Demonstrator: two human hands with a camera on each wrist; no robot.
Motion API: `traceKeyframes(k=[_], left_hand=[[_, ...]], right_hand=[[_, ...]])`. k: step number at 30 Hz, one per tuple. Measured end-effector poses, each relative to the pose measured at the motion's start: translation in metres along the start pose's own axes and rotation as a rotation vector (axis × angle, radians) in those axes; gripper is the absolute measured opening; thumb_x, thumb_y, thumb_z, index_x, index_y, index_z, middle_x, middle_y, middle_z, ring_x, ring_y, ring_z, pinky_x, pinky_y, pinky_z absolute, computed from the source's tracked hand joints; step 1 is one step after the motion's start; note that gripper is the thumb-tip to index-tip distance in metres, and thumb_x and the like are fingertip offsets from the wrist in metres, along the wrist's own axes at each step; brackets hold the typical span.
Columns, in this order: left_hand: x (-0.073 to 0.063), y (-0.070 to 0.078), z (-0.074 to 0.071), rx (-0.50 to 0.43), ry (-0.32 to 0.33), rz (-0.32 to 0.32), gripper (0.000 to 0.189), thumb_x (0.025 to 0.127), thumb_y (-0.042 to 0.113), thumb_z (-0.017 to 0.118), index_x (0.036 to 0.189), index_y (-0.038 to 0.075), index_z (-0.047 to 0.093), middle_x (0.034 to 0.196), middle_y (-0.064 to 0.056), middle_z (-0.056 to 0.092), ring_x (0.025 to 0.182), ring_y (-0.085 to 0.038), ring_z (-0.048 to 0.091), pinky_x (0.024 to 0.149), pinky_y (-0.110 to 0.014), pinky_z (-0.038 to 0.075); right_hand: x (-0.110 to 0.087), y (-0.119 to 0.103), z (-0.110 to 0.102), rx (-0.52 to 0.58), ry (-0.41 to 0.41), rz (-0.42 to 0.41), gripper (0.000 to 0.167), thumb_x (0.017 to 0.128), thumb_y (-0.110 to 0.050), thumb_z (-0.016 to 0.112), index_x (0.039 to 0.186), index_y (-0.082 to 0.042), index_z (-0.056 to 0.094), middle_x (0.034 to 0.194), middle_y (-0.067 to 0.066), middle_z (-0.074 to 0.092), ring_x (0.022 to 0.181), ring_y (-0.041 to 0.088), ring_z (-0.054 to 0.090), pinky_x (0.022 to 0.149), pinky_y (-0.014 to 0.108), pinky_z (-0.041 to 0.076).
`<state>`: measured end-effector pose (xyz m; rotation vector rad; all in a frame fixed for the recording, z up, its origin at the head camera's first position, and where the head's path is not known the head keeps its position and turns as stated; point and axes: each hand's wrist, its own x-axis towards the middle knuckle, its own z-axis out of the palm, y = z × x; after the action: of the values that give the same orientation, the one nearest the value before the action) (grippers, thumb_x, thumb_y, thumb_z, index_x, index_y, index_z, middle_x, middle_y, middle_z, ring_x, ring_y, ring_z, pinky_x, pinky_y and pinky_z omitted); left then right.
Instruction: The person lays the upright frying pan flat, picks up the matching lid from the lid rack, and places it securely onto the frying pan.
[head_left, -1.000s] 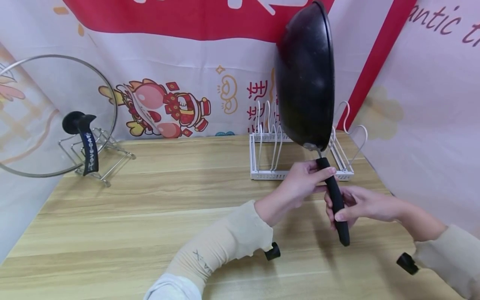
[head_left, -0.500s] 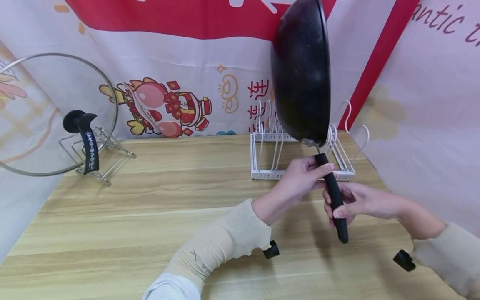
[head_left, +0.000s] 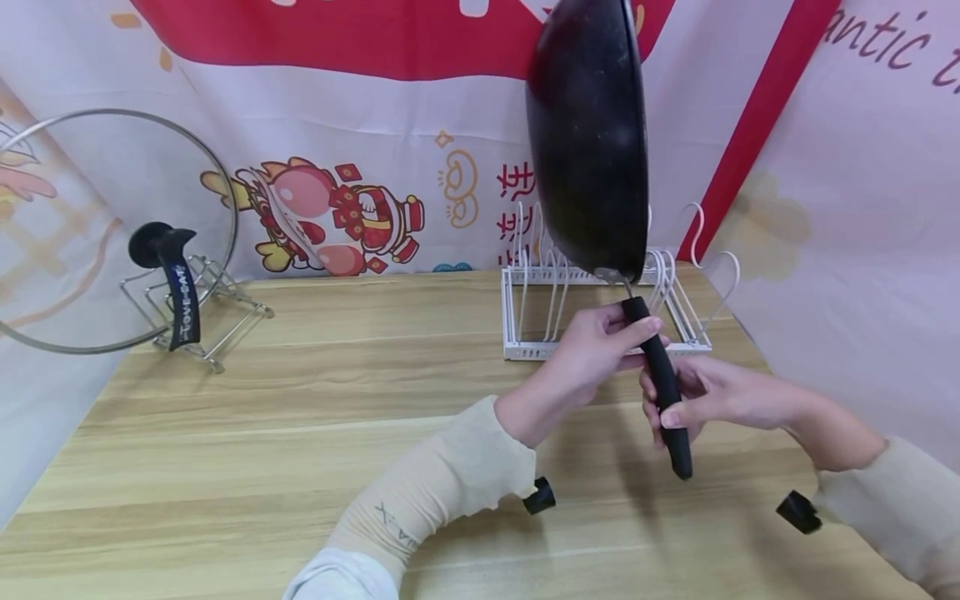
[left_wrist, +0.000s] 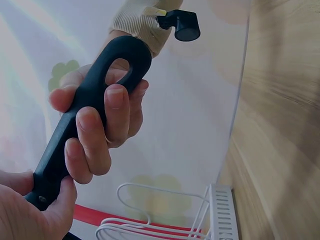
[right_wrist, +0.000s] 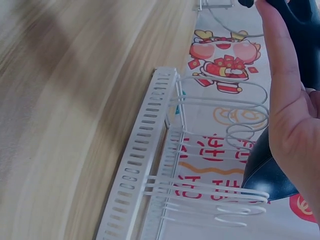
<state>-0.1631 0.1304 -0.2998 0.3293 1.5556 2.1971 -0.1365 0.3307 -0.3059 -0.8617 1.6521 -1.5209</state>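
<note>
probably heavy and stiff, the black wok (head_left: 588, 142) is held over the white rack (head_left: 528, 352), left hand (head_left: 594, 343) and right hand (head_left: 708, 398) curling fingers round its handle (head_left: 663, 375), likely the surest hold

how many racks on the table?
2. The white rack is at the far right of the table, partly hidden behind the pan; the silver wire stand is at the far left, holding the glass lid.
</note>
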Motion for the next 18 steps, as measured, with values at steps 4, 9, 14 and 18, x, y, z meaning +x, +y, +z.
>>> traceKeyframes(k=[4, 9, 14, 18], left_hand=[[-0.002, 0.005, -0.002, 0.011, -0.001, 0.014, 0.023, 0.101, 0.005, 0.065, 0.116, -0.012, 0.066, 0.102, -0.022, 0.073, 0.092, -0.020, 0.072, 0.084, -0.029, 0.060], [-0.004, 0.010, -0.005, 0.014, -0.012, 0.045, 0.023, 0.102, 0.005, 0.062, 0.117, -0.013, 0.064, 0.108, -0.027, 0.071, 0.105, -0.034, 0.071, 0.086, -0.029, 0.060], [-0.006, 0.014, -0.011, 0.015, -0.031, 0.071, 0.025, 0.104, 0.005, 0.059, 0.121, -0.013, 0.062, 0.117, -0.028, 0.069, 0.111, -0.035, 0.069, 0.090, -0.031, 0.058], [-0.008, 0.017, -0.015, 0.016, -0.024, 0.082, 0.026, 0.104, 0.005, 0.059, 0.125, -0.010, 0.060, 0.120, -0.027, 0.068, 0.109, -0.031, 0.070, 0.092, -0.032, 0.058]], right_hand=[[0.004, -0.003, 0.000, -0.007, 0.001, -0.014, 0.016, 0.101, 0.012, 0.048, 0.114, 0.003, 0.043, 0.104, 0.008, 0.065, 0.094, 0.032, 0.072, 0.068, 0.044, 0.063], [0.009, -0.009, 0.001, -0.040, 0.017, -0.009, 0.015, 0.102, 0.010, 0.049, 0.113, 0.005, 0.042, 0.102, 0.010, 0.066, 0.092, 0.032, 0.073, 0.067, 0.047, 0.063], [0.015, -0.013, 0.001, -0.089, 0.029, 0.002, 0.013, 0.102, 0.008, 0.050, 0.112, 0.006, 0.042, 0.100, 0.013, 0.066, 0.090, 0.034, 0.073, 0.067, 0.045, 0.063], [0.020, -0.016, 0.002, -0.106, 0.030, 0.000, 0.014, 0.102, 0.007, 0.051, 0.112, 0.007, 0.042, 0.099, 0.014, 0.065, 0.088, 0.034, 0.073, 0.066, 0.045, 0.063]])
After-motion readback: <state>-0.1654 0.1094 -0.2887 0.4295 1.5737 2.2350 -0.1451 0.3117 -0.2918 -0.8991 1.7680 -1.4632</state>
